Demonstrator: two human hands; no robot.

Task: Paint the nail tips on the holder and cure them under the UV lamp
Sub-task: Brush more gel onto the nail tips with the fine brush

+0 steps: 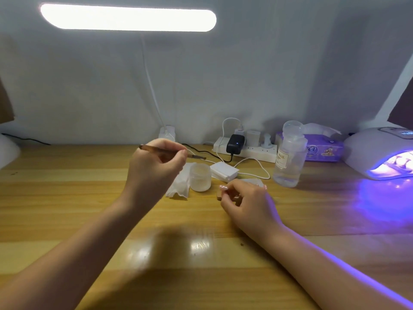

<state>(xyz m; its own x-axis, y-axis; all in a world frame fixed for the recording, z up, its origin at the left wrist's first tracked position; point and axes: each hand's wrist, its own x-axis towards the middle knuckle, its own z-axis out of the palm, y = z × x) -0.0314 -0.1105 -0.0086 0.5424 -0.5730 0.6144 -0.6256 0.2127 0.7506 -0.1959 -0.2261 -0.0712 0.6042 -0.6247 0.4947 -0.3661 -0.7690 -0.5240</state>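
Now my left hand (156, 166) pinches a thin brown brush (172, 151) above the counter (67, 198), its tip pointing right over a small frosted jar (200, 177). My right hand (248, 201) pinches a small wooden holder (220, 195) low on the counter, just right of the jar; a pale nail tip (223, 187) shows at its top. Far right, the UV lamp (380, 153) glows violet. Between them stands a clear bottle (289, 156), and behind it a power strip (245, 148).
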